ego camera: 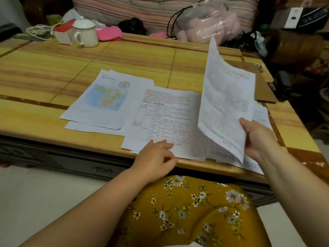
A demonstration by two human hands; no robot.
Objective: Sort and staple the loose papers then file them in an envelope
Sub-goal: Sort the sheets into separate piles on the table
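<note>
Loose printed papers lie in piles near the front edge of a wooden table [53, 72]. A left pile [99, 104] has a colour map sheet on top. A middle pile [165, 118] shows a page of tables and text. My left hand [156, 157] rests on its near edge, fingers loosely curled on the paper. My right hand [258, 138] grips a lifted sheet [226, 97] by its right edge, thumb on the front, holding it tilted up above a right pile [260, 118]. A brown envelope [267, 97] pokes out behind the lifted sheet. No stapler is visible.
A white lidded mug [86, 33] and a small white and red box [63, 33] stand at the table's far left. Pink cloth [109, 33], a clear plastic bag [204, 24] and cushions lie behind. Dark clutter sits to the right. My lap is under the table's front edge.
</note>
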